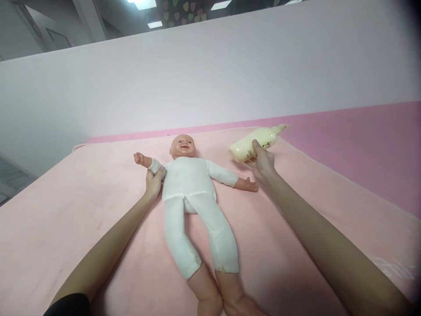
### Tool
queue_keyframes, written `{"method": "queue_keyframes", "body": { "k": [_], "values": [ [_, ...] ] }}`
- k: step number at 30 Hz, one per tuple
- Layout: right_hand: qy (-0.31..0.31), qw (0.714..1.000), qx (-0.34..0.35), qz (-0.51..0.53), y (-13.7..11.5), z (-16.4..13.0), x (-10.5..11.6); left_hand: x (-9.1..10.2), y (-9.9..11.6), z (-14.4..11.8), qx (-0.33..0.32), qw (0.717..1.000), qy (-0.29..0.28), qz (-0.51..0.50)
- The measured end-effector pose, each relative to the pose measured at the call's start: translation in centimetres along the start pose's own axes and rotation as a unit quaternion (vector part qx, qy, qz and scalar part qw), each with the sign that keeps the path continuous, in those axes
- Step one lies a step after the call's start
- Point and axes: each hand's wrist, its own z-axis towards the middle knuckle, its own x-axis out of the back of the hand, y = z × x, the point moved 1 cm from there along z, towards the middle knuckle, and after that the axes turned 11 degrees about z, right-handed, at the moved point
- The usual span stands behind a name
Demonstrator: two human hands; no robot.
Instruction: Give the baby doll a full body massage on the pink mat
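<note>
A baby doll [189, 180] with a white cloth body and bare plastic head, hands and lower legs lies on its back, feet toward me. My left hand [154, 181] is closed around the doll's upper arm at the left, and that arm is bent up beside its head. In my right hand [264, 163] is a pale yellow pump bottle [251, 144], tipped nearly flat with its nozzle pointing right and away. The bottle is held above the cloth, just beyond the doll's outstretched hand [246, 184]. Some fingers of both hands are hidden.
A light pink cloth [108, 175] lies under the doll. A darker pink surface [362, 145] shows past its right edge. Behind stands a low white wall [210, 83], with glass and ceiling lights [144, 4] above it.
</note>
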Motion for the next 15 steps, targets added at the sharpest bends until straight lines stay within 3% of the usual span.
{"method": "queue_keyframes", "body": {
  "k": [7, 15],
  "values": [
    [-0.018, 0.991, 0.081, -0.109, 0.5, 0.1, 0.7, 0.0, 0.3, -0.1, 0.006, 1.0, -0.009, 0.001],
    [-0.048, 0.954, 0.148, -0.254, 1.1, 0.5, 1.7, 0.0, 0.2, -0.2, -0.008, 1.0, -0.014, -0.002]
  ]
}}
